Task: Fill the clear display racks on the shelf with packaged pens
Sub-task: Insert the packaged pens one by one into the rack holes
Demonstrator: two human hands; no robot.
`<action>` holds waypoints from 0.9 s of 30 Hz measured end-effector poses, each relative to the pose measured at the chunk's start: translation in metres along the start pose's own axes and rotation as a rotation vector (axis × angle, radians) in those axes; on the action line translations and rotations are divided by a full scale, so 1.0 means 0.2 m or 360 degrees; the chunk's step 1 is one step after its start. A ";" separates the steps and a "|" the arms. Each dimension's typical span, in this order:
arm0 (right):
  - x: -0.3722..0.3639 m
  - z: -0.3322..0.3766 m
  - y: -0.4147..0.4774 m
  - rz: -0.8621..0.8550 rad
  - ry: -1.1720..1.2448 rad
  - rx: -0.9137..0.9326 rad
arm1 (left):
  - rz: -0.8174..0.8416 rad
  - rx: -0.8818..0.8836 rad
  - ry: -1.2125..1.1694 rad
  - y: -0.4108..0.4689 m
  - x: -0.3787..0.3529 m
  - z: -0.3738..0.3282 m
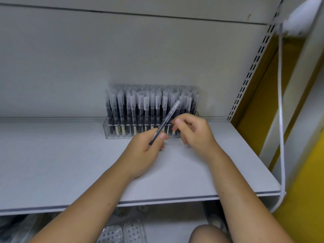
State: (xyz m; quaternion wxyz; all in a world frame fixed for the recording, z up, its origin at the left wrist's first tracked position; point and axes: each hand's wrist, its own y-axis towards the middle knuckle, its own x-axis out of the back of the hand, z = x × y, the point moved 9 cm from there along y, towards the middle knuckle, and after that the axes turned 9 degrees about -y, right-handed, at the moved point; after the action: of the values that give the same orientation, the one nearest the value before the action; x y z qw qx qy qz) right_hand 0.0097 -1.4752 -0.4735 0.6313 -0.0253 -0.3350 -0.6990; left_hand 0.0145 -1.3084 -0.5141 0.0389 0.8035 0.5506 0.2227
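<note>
A clear display rack (108,130) stands at the back of the white shelf (52,163), packed with several upright packaged dark pens (140,106). My left hand (145,151) grips the lower end of one packaged pen (168,118), which slants up and to the right in front of the rack. My right hand (192,132) is beside it at the rack's right front, fingers curled, thumb and fingertips close to the pen's middle; whether they touch it I cannot tell.
A slotted shelf upright (252,67) and a yellow wall (301,199) bound the right side. A white cable (281,120) hangs down past the shelf's right corner. Below the shelf lie packaged goods (122,232). My knee (208,234) shows at the bottom.
</note>
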 end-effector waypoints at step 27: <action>0.36 -0.09 -0.02 -0.0960 -0.0429 -0.0010 | -0.0054 -0.0199 0.0932 -0.01 -0.03 -0.09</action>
State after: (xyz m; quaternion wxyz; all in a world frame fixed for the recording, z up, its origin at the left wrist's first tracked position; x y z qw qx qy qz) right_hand -0.0023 -1.5456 -0.4565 0.3458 -0.0192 -0.4059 -0.8457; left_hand 0.0030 -1.3162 -0.5015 -0.0684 0.6919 0.5369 0.4779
